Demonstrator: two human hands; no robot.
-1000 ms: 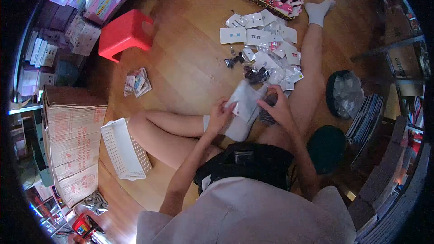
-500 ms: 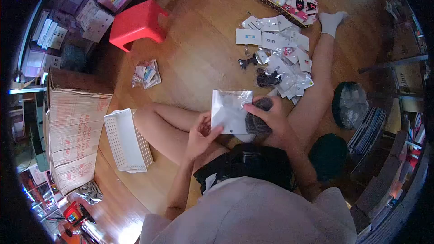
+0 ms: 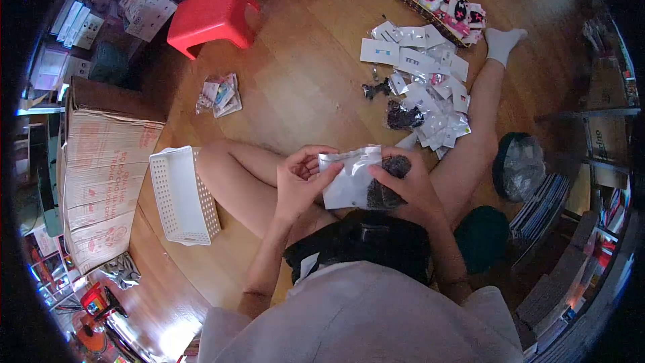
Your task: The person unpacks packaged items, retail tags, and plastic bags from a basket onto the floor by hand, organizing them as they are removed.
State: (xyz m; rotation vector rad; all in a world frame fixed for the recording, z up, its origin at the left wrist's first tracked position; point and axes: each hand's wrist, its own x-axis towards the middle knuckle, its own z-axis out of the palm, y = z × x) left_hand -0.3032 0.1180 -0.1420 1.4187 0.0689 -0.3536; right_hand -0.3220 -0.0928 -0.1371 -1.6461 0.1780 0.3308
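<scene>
Between my hands is a clear plastic bag with a white card [image 3: 351, 181] in it, held over my lap. My left hand [image 3: 306, 178] pinches the bag's upper left part between thumb and fingers. On the other side my right hand [image 3: 410, 181] grips the bag's right edge together with a dark, fuzzy item [image 3: 385, 191]; whether that item is inside the bag I cannot tell. Beyond my hands, a pile of packaged white cards [image 3: 430, 104] lies on the floor, with a dark packet [image 3: 404, 115] at its near left edge.
A wicker basket [image 3: 430, 13] of pink packets stands beyond the pile. To the left are a red stool [image 3: 213, 19], some small packets [image 3: 222, 96], a white perforated basket [image 3: 183, 195] and a cardboard box [image 3: 107, 181]. Dark green round objects [image 3: 482, 238] lie at right.
My left hand has moved from the bag's lower left up to its upper left part. The bag is now tilted and its top edge creased. The camera view has shifted slightly.
</scene>
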